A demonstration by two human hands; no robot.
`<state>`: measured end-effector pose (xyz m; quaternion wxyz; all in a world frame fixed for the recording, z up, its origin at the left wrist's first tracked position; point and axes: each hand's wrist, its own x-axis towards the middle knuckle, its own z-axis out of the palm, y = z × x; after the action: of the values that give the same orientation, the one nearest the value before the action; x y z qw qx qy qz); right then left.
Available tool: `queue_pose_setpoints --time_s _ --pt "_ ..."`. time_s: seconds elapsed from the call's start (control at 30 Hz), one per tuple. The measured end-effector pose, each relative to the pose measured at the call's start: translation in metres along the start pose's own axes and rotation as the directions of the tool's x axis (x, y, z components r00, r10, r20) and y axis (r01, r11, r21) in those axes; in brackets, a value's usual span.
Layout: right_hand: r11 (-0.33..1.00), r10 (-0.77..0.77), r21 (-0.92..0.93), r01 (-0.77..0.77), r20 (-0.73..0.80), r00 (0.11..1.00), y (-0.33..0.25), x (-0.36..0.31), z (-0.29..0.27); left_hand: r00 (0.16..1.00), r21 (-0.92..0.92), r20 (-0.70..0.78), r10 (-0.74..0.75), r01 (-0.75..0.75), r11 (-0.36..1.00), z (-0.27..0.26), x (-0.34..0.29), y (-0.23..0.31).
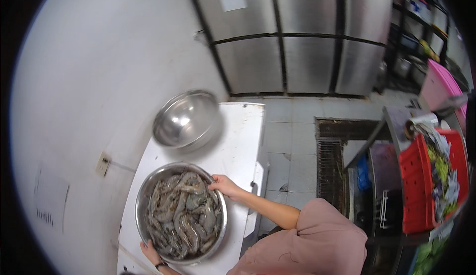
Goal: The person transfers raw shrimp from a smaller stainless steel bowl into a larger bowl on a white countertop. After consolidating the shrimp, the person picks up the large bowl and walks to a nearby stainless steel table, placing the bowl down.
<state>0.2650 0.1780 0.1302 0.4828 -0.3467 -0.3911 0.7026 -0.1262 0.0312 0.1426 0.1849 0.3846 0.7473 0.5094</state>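
A round steel bowl full of raw, grey-brown whole shrimp is at the near end of a white chest-like surface. My right hand grips the bowl's rim at its upper right, fingers over the edge. At the lower left, my left hand holds the opposite side of the rim, with a dark band on its wrist. Some of the left fingers are hidden behind the bowl. Just beyond stands an empty steel bowl, tipped toward the wall.
A white wall with a socket runs along the left. Steel cabinets stand at the back. A floor drain grate lies to the right, near a metal table holding a red crate of leafy scraps and a pink bin.
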Motion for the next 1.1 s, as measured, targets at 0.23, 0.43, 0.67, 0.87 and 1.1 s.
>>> queue_pose_setpoints --time_s 0.23,0.43,0.67,0.87,1.1 --pt "0.997 -0.03 0.055 0.049 -0.306 0.952 -0.046 -0.053 -0.103 0.994 -0.18 0.111 -0.006 0.026 0.983 0.093 -0.078 0.047" --pt "0.972 -0.136 0.095 0.214 -0.515 0.846 -0.088 -0.127 -0.241 0.937 -0.253 0.343 0.071 0.02 0.967 0.235 -0.132 0.12" --pt "0.86 -0.472 -0.093 0.502 -0.518 0.713 -0.244 -0.22 -0.345 0.706 -0.423 0.659 0.259 0.063 0.904 0.417 -0.159 0.255" --pt "0.367 -0.408 0.121 0.922 -0.87 0.276 -0.273 -0.204 -0.423 0.397 -0.619 0.743 0.538 0.105 0.778 0.565 -0.155 0.414" --pt "0.596 -0.113 -0.017 0.803 -0.992 0.063 -0.145 -0.196 -0.508 0.12 -0.395 0.918 0.377 0.208 0.895 0.794 -0.209 0.404"
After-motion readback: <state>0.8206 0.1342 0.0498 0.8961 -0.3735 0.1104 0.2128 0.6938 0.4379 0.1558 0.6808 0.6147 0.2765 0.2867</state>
